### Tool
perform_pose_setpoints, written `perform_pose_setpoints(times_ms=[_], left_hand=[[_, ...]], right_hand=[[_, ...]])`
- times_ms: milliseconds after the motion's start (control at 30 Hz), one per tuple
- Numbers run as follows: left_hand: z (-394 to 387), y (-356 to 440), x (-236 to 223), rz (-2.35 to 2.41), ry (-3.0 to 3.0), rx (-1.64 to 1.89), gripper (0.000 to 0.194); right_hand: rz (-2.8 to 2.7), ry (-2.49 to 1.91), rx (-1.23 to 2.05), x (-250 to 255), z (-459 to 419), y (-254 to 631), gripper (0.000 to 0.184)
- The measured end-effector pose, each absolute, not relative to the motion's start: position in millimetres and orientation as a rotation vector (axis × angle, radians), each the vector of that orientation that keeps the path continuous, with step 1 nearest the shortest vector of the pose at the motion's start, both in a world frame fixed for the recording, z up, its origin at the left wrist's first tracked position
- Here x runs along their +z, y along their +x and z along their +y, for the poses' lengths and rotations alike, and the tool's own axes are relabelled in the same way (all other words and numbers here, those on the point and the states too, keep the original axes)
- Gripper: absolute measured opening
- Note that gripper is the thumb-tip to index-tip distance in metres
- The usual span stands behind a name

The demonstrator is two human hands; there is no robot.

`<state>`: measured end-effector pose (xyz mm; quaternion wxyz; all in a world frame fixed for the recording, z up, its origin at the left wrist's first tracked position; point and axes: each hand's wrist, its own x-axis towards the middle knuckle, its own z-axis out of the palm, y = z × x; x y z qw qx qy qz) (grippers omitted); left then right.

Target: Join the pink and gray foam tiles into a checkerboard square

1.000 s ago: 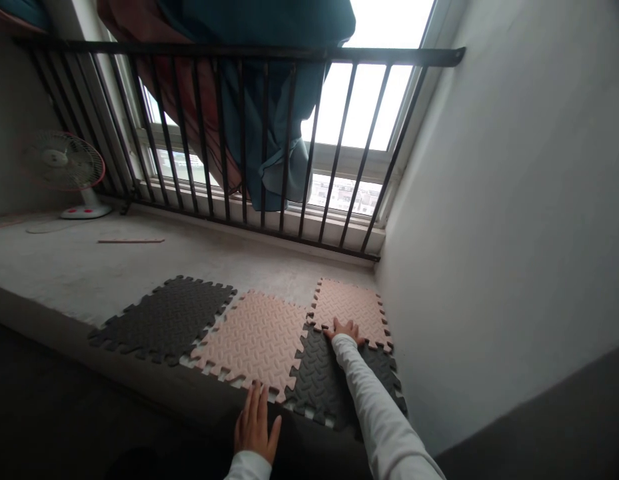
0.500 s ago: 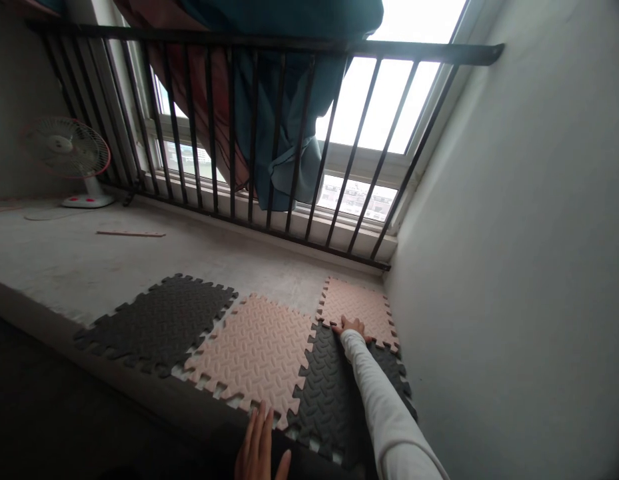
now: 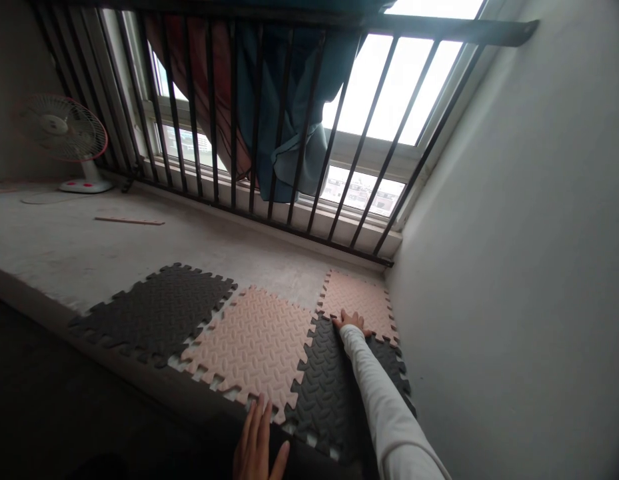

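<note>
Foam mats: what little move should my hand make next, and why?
Probably press your right hand down along the seam, because it rests where the dark foam tile meets the pink foam tile, and the edge teeth there may not be fully pushed together, though that is hard to tell.

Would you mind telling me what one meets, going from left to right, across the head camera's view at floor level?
A white desk fan, a dark grey interlocking foam mat tile, a peach foam mat tile, the right hand, then the pale painted wall.
</note>
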<state>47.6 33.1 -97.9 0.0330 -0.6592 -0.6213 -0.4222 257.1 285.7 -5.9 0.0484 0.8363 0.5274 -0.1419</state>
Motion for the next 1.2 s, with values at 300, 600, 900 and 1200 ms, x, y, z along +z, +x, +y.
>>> perform_pose_setpoints(times_ms=[300, 600, 900, 1200], left_hand=[[31.4, 45.5, -100.7, -1.934, -2.025, -1.264, 0.064], [32.6, 46.7, -105.2, -1.909, -2.056, -1.259, 0.063], [34.1, 49.7, -103.6, -1.915, -2.060, -1.306, 0.062], [33.3, 49.6, -99.6, -1.960, -2.043, -1.304, 0.059]], right_hand=[[1.661, 2.555, -0.353, -7.7, 280.8, 251.7, 0.045], [1.734, 2.494, -0.341, -21.3, 283.9, 256.9, 0.045], [1.774, 2.414, -0.315, -36.6, 276.1, 258.3, 0.059], [1.775, 2.313, -0.401, -31.0, 282.4, 262.3, 0.066]])
